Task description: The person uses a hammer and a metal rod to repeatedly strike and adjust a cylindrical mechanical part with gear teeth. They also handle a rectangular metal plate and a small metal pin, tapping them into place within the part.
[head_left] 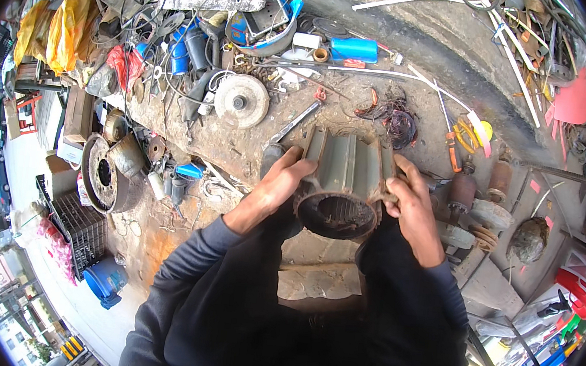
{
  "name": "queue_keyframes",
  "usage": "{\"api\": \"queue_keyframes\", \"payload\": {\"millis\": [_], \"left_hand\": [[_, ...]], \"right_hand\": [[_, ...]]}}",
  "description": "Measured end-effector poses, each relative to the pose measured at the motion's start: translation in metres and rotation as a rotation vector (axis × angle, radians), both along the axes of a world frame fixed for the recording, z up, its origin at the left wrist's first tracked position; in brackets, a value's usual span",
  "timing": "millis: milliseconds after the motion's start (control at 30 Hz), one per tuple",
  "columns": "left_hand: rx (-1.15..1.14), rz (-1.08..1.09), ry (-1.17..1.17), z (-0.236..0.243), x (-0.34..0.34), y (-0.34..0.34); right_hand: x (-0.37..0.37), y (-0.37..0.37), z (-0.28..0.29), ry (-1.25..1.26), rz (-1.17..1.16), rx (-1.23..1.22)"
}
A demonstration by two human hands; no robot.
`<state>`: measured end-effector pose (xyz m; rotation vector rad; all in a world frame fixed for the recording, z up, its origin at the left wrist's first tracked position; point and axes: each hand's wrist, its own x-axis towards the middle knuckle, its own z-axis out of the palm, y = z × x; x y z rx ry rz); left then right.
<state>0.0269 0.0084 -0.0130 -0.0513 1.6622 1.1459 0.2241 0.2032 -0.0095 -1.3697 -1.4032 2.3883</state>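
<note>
Between my two hands is a finned grey metal motor housing (347,166), its round open end tilted toward me. Inside the dark bore, slotted stator teeth show, with no full winding visible. My left hand (276,187) grips its left side, thumb on the near edge. On the opposite side, my right hand (415,205) clasps the casing, fingers curled on the rim. Just beyond the housing lie a tangle of dark reddish wire (399,123) and a long metal tool like a wrench (295,122). The far end of the housing is turned away from me.
A pale round grinding wheel (241,101) lies on the ground ahead. Past it, a tub (270,32) stands among tools and cables. Metal rings and a black crate (71,223) are at left. Orange-handled pliers (453,152), motor parts and a red-and-white bucket (577,288) sit at right.
</note>
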Motion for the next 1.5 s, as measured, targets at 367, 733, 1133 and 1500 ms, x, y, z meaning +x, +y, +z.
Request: {"api": "queue_keyframes", "payload": {"millis": [367,733,1133,1500], "left_hand": [[0.021,-0.055,-0.039,0.015,0.009,-0.01],[-0.077,-0.262,0.004,0.017,0.021,-0.024],[-0.026,-0.316,0.112,0.01,0.027,-0.03],[-0.025,-0.354,0.122,0.004,0.026,-0.036]], "right_hand": [[0.009,-0.001,0.011,-0.089,0.189,0.121],[-0.103,0.06,-0.032,0.03,0.86,0.969],[-0.178,0.007,-0.159,-0.177,1.537,0.292],[-0.162,0.092,-0.092,-0.362,1.145,0.186]]}}
